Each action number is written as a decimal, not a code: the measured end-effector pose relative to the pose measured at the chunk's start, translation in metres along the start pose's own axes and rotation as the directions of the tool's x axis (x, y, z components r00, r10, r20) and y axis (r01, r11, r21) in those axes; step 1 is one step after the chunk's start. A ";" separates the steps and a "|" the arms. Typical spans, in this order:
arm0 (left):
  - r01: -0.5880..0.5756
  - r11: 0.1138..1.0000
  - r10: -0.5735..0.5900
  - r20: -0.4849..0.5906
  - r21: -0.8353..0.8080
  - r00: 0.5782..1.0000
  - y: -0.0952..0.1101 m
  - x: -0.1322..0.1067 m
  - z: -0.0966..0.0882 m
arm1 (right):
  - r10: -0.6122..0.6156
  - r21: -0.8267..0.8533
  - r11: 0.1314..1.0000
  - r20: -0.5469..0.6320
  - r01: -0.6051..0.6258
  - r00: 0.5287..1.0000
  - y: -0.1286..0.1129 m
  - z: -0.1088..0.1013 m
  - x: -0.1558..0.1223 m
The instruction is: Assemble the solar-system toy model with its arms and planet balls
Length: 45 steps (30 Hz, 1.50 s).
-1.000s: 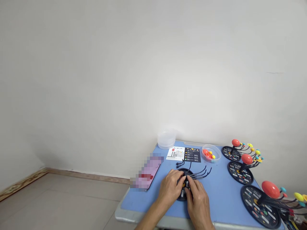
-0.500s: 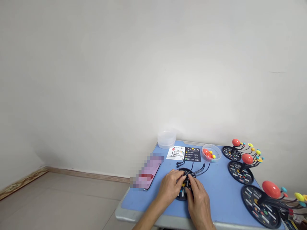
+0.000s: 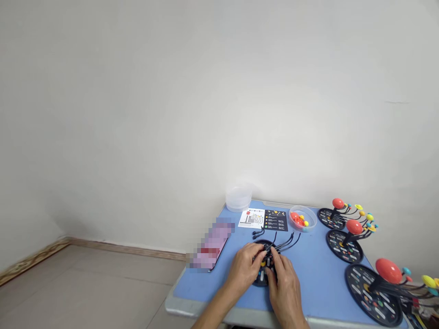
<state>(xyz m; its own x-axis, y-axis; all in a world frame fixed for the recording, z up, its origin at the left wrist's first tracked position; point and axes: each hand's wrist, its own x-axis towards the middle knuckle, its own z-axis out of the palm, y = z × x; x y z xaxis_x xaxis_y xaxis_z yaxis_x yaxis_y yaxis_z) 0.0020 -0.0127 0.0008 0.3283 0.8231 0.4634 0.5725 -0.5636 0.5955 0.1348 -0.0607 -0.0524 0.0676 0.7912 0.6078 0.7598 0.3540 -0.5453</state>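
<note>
blk round base (image 3: 261,277) + blk bent arms (image 3: 285,245), lower ctr of frame.
l. hand (image 3: 242,266): fingers narrow, pinching arms' inner ends; r. hand (image 3: 286,279): fingers bent at same spot, grip part hidden, can't tell if holding. above: leaflet (image 3: 253,218), clear tub (image 3: 312,218) w/ red + yellow pcs (image 3: 298,222); lower r. of frame: 3 red-topped models (image 3: 387,270).

Left hand (image 3: 243,268) and right hand (image 3: 286,284) are both going bare, wrists (image 3: 229,288) included. The left forearm (image 3: 214,311) is showing a fair stretch, also bare and kinda tapering, while the right forearm (image 3: 296,321) is only getting a short bare bit in view.
</note>
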 end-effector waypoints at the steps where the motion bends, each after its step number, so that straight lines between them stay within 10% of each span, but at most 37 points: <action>1: -0.003 1.000 0.003 -0.007 -0.004 1.000 0.000 0.000 0.001 | 0.001 -0.002 1.000 0.008 -0.001 1.000 0.000 0.000 0.000; 22: -0.065 0.977 0.000 -0.303 -0.205 0.953 -0.009 -0.002 0.019 | -0.083 -0.130 0.989 -0.045 0.076 0.996 0.003 0.007 0.002; 45: 0.052 0.871 -0.215 -0.285 -0.489 0.934 -0.006 -0.005 0.024 | -0.193 -0.374 0.916 -0.085 0.148 0.977 0.001 0.014 0.005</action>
<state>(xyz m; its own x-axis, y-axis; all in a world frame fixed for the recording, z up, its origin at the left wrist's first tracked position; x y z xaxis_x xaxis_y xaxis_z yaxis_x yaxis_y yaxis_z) 0.0155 -0.0115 -0.0207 -0.0304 0.8703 0.4915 0.1480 -0.4824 0.8633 0.1266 -0.0496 -0.0584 -0.0252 0.6624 0.7487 0.9473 0.2550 -0.1937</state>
